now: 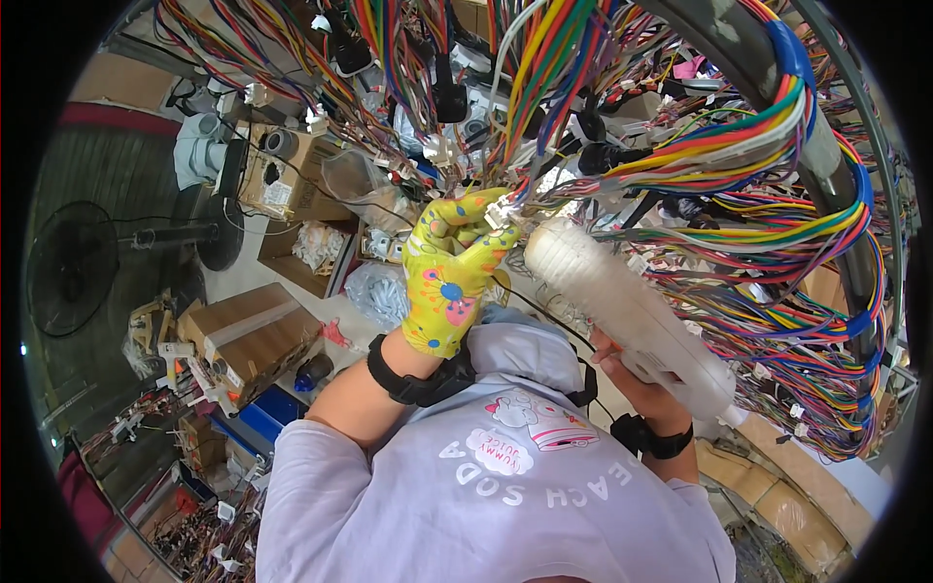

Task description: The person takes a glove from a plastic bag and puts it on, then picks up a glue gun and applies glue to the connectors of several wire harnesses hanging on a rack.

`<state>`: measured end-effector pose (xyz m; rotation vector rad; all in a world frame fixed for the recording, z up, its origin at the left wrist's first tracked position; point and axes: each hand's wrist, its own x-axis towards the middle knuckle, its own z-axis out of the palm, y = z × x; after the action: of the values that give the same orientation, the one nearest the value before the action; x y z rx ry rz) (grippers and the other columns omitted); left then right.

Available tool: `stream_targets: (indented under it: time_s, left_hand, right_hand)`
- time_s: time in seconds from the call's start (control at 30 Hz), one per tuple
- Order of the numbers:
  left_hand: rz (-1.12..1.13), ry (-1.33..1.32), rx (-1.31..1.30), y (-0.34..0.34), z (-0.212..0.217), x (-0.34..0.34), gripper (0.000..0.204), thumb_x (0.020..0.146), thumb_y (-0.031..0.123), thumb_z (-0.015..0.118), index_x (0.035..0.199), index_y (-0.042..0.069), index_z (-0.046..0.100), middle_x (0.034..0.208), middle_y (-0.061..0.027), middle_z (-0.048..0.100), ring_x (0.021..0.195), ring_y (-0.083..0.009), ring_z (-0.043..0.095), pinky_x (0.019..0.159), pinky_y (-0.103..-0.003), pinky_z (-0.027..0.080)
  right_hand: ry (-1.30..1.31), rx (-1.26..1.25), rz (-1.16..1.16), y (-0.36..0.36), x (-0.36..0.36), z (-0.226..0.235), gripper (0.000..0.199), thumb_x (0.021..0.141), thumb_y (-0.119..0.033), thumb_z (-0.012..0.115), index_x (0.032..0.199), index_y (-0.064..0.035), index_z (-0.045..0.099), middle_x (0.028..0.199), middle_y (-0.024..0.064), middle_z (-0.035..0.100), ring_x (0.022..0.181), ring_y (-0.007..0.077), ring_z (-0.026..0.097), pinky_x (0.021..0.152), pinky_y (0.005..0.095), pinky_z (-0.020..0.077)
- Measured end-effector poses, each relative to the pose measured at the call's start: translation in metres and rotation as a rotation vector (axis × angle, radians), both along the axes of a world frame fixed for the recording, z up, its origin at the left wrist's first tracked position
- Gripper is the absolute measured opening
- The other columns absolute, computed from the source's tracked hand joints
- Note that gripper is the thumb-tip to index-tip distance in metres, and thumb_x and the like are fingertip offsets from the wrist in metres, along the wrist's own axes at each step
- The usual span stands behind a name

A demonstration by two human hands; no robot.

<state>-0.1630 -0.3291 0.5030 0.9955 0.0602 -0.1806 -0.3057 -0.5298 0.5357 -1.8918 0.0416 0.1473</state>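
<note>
My left hand (450, 277), in a yellow patterned glove, pinches a small white wire connector (500, 212) between thumb and fingers. Coloured wires run up from that connector into a hanging bundle (559, 78). In my bare right hand (632, 377) is a thick white hand-held tool (627, 301) wrapped in clear film; its exact kind is unclear. The tool's blunt end points up and left, close to the connector and just right of my left fingertips. Its body partly covers my right fingers. Black bands circle both wrists.
Bundles of coloured wires (719, 160) hang from a curved metal rail (826, 160) above and to the right. At left are a taped cardboard box (248, 330), an open carton (301, 257) of white parts and a black fan (73, 267). A bag of pale parts (379, 293) lies below my left hand.
</note>
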Motion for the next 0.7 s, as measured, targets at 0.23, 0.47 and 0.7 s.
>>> stream_targets:
  time_s: [0.23,0.47,0.7]
  left_hand:
    - [0.020,-0.062,0.033,0.003,-0.003,-0.001,0.031,0.074,-0.011,0.067,0.100,0.002,0.056,0.114,-0.0141,0.060,0.091,-0.0137,0.060,0.077,-0.023,0.049]
    - [0.045,-0.132,0.031,0.005,-0.008,0.000,0.033,0.073,-0.010,0.068,0.101,0.002,0.057,0.114,-0.0155,0.059,0.094,-0.0160,0.060,0.079,-0.025,0.048]
    - [0.045,-0.180,0.065,0.008,-0.012,-0.001,0.032,0.075,-0.007,0.068,0.103,0.002,0.056,0.116,-0.0165,0.058,0.100,-0.0178,0.058,0.084,-0.027,0.047]
  right_hand:
    - [0.063,0.065,-0.027,0.003,0.000,-0.001,0.052,0.079,0.007,0.060,0.127,-0.0009,0.042,0.096,0.0091,0.056,0.091,0.0177,0.055,0.072,0.0283,0.0494]
    - [0.043,0.042,0.000,0.004,0.000,0.000,0.050,0.080,0.007,0.059,0.127,-0.0008,0.043,0.096,0.0089,0.056,0.092,0.0180,0.055,0.072,0.0285,0.0497]
    - [0.030,0.067,-0.023,0.007,0.001,0.001,0.048,0.080,0.008,0.059,0.125,0.0001,0.045,0.095,0.0107,0.057,0.090,0.0192,0.056,0.073,0.0303,0.0522]
